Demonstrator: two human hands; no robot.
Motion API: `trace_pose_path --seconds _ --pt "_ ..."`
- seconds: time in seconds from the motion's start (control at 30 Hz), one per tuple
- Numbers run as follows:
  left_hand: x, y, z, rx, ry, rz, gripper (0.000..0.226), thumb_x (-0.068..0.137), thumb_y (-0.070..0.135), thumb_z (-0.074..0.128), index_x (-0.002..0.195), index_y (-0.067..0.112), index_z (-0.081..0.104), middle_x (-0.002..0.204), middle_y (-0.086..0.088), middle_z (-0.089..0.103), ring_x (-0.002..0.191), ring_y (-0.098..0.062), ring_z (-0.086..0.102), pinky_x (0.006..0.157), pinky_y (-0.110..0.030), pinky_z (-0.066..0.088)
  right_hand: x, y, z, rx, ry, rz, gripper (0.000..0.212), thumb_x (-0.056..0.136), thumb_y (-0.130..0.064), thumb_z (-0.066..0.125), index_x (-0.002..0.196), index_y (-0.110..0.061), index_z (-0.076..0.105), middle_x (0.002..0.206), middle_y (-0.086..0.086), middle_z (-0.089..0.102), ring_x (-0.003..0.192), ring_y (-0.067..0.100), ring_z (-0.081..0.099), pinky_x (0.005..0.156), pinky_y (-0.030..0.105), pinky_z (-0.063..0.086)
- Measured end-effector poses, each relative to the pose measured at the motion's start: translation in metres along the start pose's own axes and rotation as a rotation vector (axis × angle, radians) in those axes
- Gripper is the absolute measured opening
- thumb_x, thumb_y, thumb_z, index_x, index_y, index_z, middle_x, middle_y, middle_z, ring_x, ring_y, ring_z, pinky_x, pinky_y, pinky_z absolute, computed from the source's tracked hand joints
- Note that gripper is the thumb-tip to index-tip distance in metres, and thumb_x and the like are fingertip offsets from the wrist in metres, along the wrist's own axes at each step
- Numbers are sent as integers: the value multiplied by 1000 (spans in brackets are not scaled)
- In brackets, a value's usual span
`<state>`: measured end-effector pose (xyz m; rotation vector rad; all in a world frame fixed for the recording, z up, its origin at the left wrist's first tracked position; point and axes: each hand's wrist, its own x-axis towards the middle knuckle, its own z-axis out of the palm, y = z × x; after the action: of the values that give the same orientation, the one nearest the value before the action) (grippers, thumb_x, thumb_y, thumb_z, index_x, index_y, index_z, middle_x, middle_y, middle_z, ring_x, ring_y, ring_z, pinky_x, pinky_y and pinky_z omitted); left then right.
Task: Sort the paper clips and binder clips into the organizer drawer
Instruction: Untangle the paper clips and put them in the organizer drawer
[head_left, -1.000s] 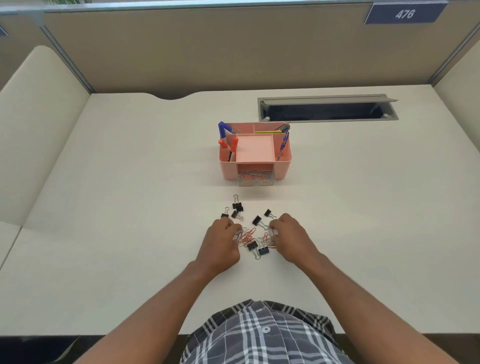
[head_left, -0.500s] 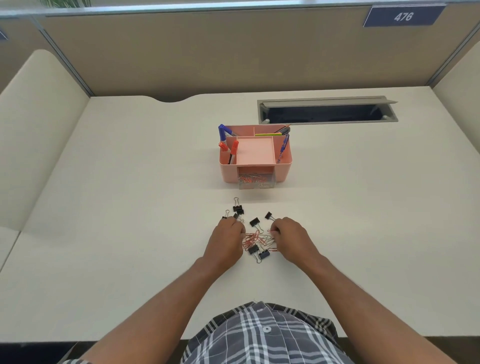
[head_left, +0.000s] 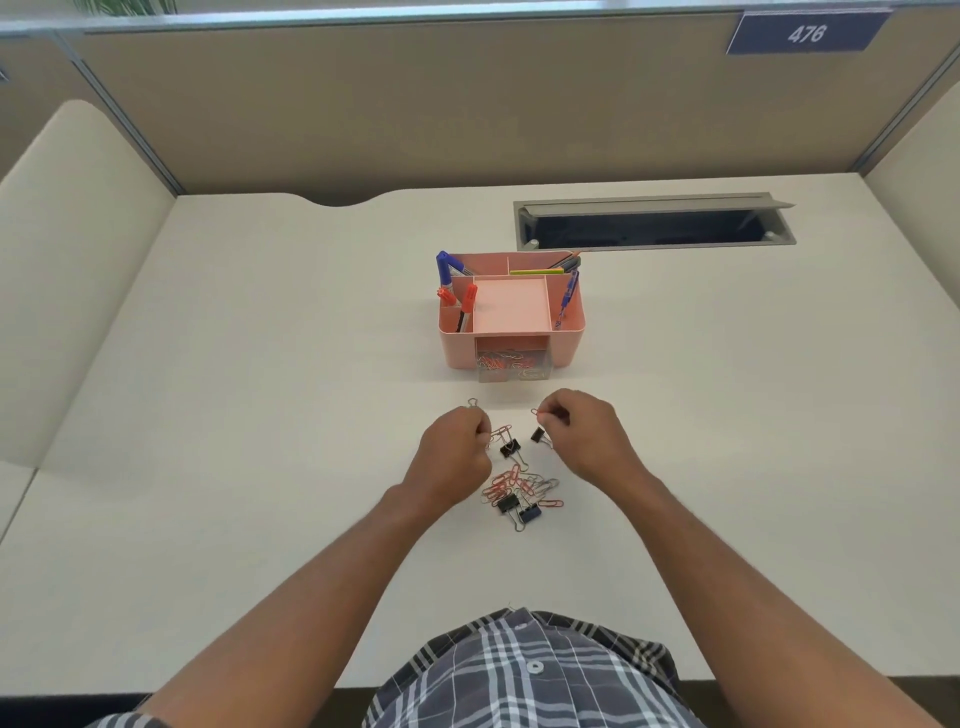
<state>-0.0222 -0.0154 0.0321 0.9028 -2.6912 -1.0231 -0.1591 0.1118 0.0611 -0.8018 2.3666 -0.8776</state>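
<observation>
A pink desk organizer (head_left: 566, 343) stands mid-desk, its clear drawer (head_left: 511, 367) pulled out at the front with paper clips inside. A pile of red and silver paper clips (head_left: 519, 483) with black binder clips (head_left: 509, 503) lies near me. Two more binder clips (head_left: 510, 448) lie between my hands. My left hand (head_left: 454, 449) is closed on paper clips, one wire loop sticking up above the fingers. My right hand (head_left: 584, 431) pinches a red paper clip (head_left: 536, 412) at its fingertips, lifted just in front of the drawer.
Pens and markers (head_left: 445, 270) stand in the organizer's compartments. A grey cable slot (head_left: 654, 223) is open in the desk behind it. Partition walls close off the back and both sides.
Both hands have lifted off the pile and moved forward toward the drawer, each holding clips. The pile they covered now lies exposed behind them.
</observation>
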Motion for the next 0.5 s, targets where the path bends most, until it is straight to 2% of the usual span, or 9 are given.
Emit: trace_pose_path --seconds 0.2,0.27,0.37,0.5 --pt "8 10 -3 -205 11 -117 16 84 2 55 78 16 60 69 6 59 63 -12 52 60 -29 45 2 -6 4 165 -172 10 6 87 -21 65 85 -22 70 81 -6 70 81 15 66 81 36 57" --pt "6 13 -2 -256 12 -144 15 85 3 56 79 15 61 70 5 60 61 -10 50 59 -24 43 1 -6 11 264 -159 36 4 86 -20 67 84 -22 70 82 -1 72 81 21 69 82 43 59" --pt "6 16 -2 -285 28 -155 15 86 3 57 80 15 61 71 5 61 62 -9 51 58 -21 41 -1 -7 15 329 -113 59 3 87 -18 68 85 -19 70 80 3 73 78 23 71 81 43 59" --pt "17 26 -13 -299 87 -135 14 86 3 56 80 16 61 73 3 62 67 -13 55 61 -23 44 4 -15 7 370 -38 18 6 87 -14 67 85 -19 69 76 -1 71 69 13 66 77 41 59"
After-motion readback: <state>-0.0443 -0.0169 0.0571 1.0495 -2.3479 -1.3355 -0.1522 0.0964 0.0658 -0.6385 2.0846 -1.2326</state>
